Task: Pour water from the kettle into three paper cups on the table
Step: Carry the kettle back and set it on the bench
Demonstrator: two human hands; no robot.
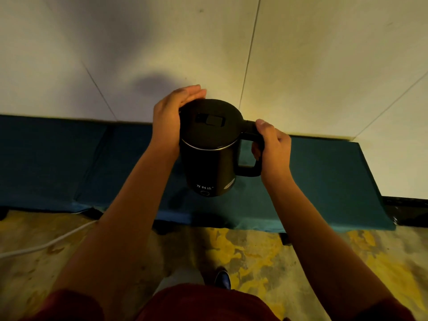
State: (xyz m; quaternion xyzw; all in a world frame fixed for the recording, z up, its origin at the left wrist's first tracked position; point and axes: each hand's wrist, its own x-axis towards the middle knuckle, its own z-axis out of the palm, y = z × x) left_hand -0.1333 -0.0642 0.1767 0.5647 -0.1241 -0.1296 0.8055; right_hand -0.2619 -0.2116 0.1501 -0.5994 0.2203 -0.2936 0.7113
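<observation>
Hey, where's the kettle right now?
In the head view the black kettle sits mid-frame over the blue-covered table, right hand on its handle, left hand against the lid's side.

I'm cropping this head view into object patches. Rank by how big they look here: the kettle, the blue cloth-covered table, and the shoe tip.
1. Blue cloth-covered table, spanning nearly the full width.
2. Black kettle, held up nearer the camera, so it looks larger than it is.
3. Shoe tip, mostly hidden.
</observation>
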